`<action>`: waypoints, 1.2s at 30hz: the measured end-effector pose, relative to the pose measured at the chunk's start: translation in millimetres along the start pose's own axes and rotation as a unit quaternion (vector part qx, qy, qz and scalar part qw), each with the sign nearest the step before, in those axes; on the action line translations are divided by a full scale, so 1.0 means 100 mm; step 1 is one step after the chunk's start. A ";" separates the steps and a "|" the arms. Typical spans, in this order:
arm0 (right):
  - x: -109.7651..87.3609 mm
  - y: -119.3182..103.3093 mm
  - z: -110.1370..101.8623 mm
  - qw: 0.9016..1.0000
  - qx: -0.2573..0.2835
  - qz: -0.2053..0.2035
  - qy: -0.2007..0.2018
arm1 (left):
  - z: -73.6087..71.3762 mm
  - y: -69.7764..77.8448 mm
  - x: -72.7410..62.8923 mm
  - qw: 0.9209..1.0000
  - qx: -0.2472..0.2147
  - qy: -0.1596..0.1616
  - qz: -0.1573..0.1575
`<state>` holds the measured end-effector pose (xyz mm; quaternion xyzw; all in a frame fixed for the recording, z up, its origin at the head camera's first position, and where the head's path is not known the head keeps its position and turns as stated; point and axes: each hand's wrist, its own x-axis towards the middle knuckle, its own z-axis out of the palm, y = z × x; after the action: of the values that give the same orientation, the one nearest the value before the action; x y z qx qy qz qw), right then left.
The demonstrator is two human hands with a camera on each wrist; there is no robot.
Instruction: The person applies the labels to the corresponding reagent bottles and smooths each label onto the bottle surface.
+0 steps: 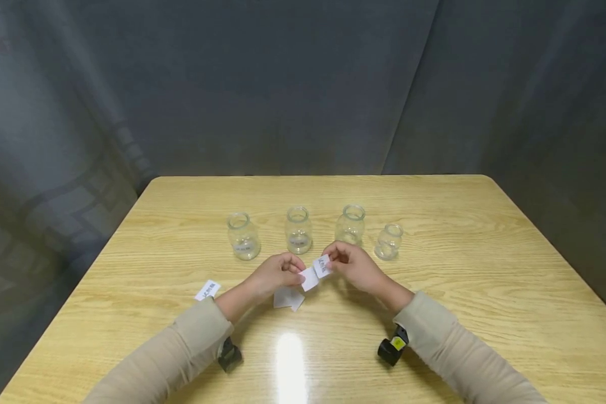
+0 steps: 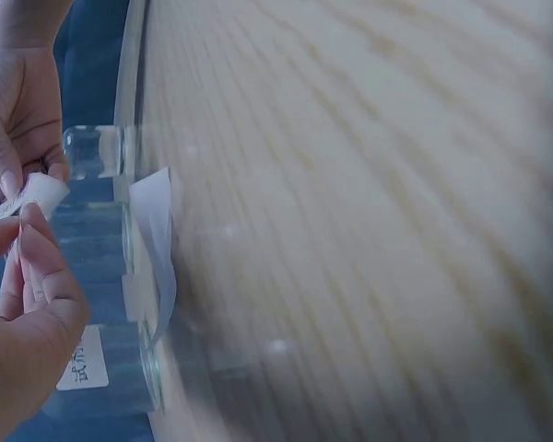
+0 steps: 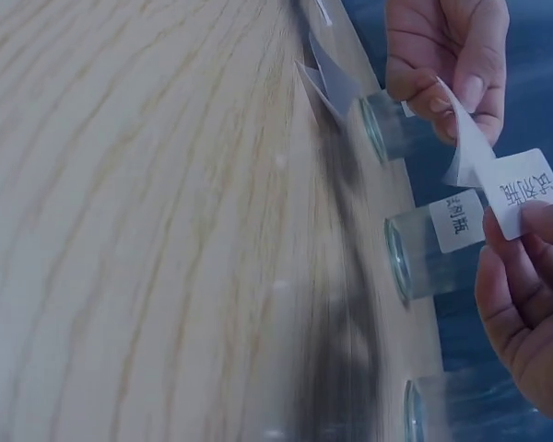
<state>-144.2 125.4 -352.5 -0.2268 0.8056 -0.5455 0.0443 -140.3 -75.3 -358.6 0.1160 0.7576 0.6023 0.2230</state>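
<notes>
Above the table my left hand point(image 1: 275, 273) pinches a white backing paper point(image 1: 310, 279) between thumb and fingers. My right hand point(image 1: 354, 268) pinches a white sticker label point(image 3: 525, 189) with black printed characters. In the right wrist view the label and the curled paper point(image 3: 470, 152) meet at their edges. Just beyond the hands, the left glass jar point(image 1: 242, 230) and the middle glass jar point(image 1: 298, 224) each bear a similar label. A third jar point(image 1: 352, 219) stands behind my right hand, its base partly hidden.
A smaller glass jar point(image 1: 389, 241) stands right of the row. Loose white papers point(image 1: 284, 298) lie under my left hand. Another printed label point(image 1: 208, 289) lies beside my left forearm, partly covered by the sleeve. The wooden table point(image 1: 485, 269) ends before a grey curtain point(image 1: 283, 84).
</notes>
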 end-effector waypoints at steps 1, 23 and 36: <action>0.00 0.00 -0.01 1.000 0.004 0.014 0.002 | 0.01 0.00 0.00 1.000 0.002 -0.003 -0.004; -0.06 0.04 -0.12 0.998 0.024 0.052 0.018 | 0.18 0.01 0.17 0.999 0.034 -0.022 0.002; -0.08 0.08 -0.15 0.995 0.014 0.071 0.064 | 0.33 0.08 0.35 0.999 0.029 0.015 0.035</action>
<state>-144.6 144.0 -355.5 -0.1328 0.8133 -0.5655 0.0339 -156.0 -29.9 -363.8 0.1398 0.7732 0.5894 0.1874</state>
